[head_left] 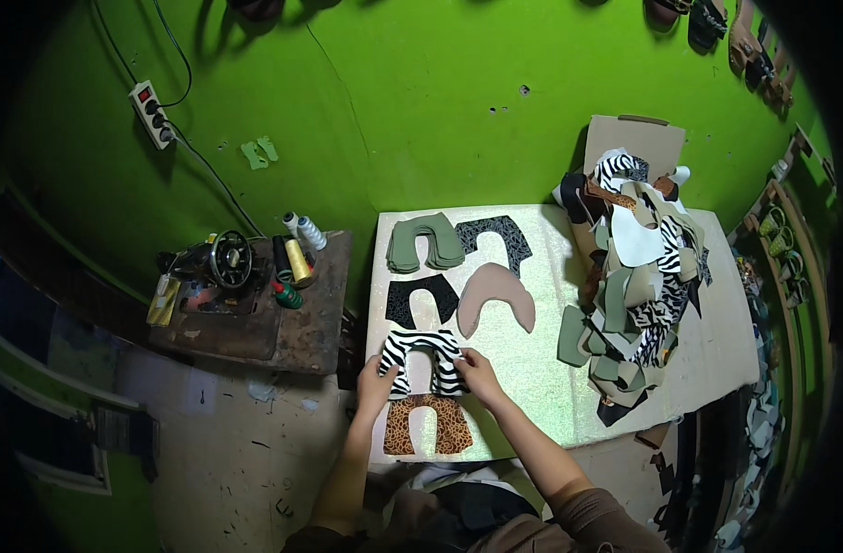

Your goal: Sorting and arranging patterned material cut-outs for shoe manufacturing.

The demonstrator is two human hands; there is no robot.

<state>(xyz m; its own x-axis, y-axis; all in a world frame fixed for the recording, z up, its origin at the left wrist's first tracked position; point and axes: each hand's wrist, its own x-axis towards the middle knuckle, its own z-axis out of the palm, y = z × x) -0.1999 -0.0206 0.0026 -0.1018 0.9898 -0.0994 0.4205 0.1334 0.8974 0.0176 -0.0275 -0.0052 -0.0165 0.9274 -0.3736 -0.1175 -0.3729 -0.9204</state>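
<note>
Between my two hands is a zebra-striped U-shaped shoe upper piece (419,341), its arch toward the wall. My left hand (373,385) pinches its left leg, and my right hand (478,376) grips the right leg. Just below it on the table lies a brown leopard-patterned upper piece (453,429). Above it is a black patterned piece (444,293), with a pinkish-beige curved piece (493,284) to its right. Farther back sit a stack of olive-green pieces (403,244) and a dark grey patterned piece (513,241).
A large heap of mixed cut pieces (638,240) covers the right part of the pale table (541,405), with a cardboard box (615,138) behind. At left, a sewing machine (218,267) and thread spools (297,260) stand on a worn wooden table (311,332). Sandals (748,46) hang upper right.
</note>
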